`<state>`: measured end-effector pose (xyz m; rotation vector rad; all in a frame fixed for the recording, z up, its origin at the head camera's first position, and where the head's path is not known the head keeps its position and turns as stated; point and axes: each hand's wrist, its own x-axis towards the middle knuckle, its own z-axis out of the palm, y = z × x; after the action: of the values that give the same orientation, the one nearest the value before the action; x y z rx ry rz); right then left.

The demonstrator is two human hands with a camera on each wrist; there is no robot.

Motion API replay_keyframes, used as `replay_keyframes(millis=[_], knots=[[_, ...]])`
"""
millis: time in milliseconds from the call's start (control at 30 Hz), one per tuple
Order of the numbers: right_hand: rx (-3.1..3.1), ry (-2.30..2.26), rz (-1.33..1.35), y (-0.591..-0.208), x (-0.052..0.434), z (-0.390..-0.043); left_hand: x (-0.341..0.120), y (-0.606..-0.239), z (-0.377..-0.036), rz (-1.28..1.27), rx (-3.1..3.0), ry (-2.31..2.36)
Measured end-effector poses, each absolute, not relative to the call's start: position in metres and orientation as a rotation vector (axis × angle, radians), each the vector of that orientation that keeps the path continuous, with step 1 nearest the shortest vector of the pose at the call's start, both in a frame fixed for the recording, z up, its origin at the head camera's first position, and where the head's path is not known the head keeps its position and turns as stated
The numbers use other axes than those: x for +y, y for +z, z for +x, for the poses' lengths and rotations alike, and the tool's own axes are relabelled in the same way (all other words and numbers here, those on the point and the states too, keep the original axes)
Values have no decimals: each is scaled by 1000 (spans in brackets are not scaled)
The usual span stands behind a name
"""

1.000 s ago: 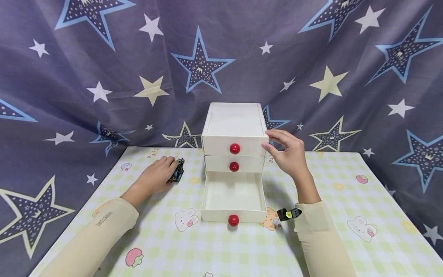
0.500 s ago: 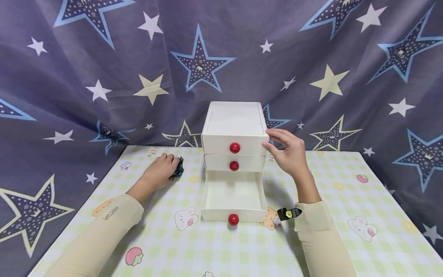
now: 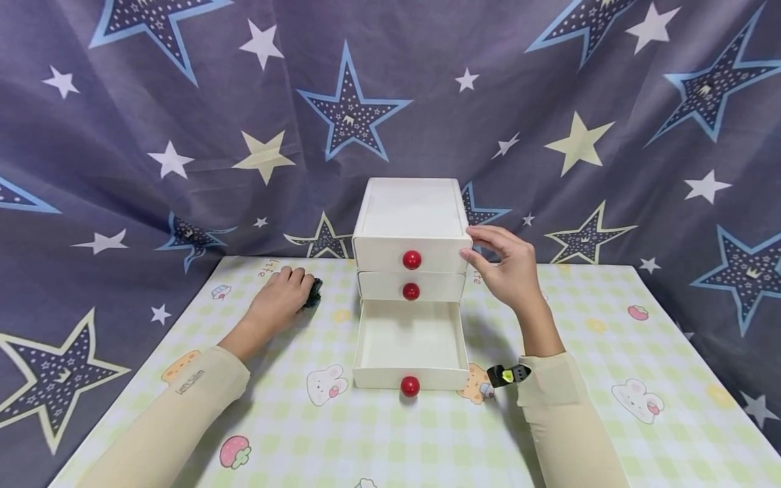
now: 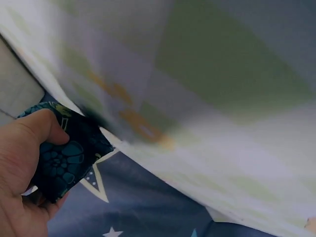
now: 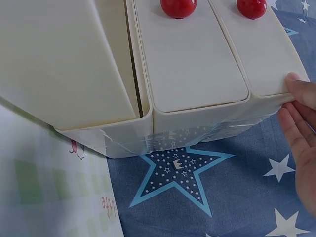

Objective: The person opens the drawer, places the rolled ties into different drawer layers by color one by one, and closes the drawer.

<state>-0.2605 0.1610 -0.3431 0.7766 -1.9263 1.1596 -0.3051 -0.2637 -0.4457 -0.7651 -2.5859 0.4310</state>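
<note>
The fingers [image 4: 37, 129] of the left hand [image 3: 279, 305] are curled round a small dark cloth with a teal flower pattern [image 4: 64, 160], which is pinched between thumb and palm in the left wrist view; in the head view only a dark edge of that cloth [image 3: 314, 293] is seen past the knuckles, low on the desk [image 3: 610, 379], well to the left of the drawer unit [image 3: 410, 213]; the cloth is thus found in the left hand, just at the desk surface, near the back edge of the checked mat.

The fingers [image 5: 301, 128] of the right hand [image 3: 509, 268] are held straight and released; their tips are laid against the upper right corner of the white drawer unit, by the front of the top drawer [image 3: 411, 256], and nothing is grasped by them; the touch at the corner is shown in the right wrist view.

Three drawers are carried by the unit, each with a red knob; the top and the middle drawer [image 3: 410, 287] are pushed in; the bottom drawer [image 3: 410, 342] is pulled well out toward the person, and its red knob [image 3: 410, 385] is seen at the front. Cream sleeves are worn on both forearms; a small black device [image 3: 508, 374] is strapped at the right wrist. A star-printed curtain [image 3: 183, 102] is hung behind the desk.
</note>
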Motion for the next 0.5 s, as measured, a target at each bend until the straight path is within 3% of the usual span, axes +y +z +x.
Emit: replay_keyframes(millis=[300,500], knots=[[-1936,1139,759,-344,161,-261,-261,-425,-296,-802,-2489,454],[-1946,1153,743,-362,169,-282,-260,-412,-287,-829,-2517,532]])
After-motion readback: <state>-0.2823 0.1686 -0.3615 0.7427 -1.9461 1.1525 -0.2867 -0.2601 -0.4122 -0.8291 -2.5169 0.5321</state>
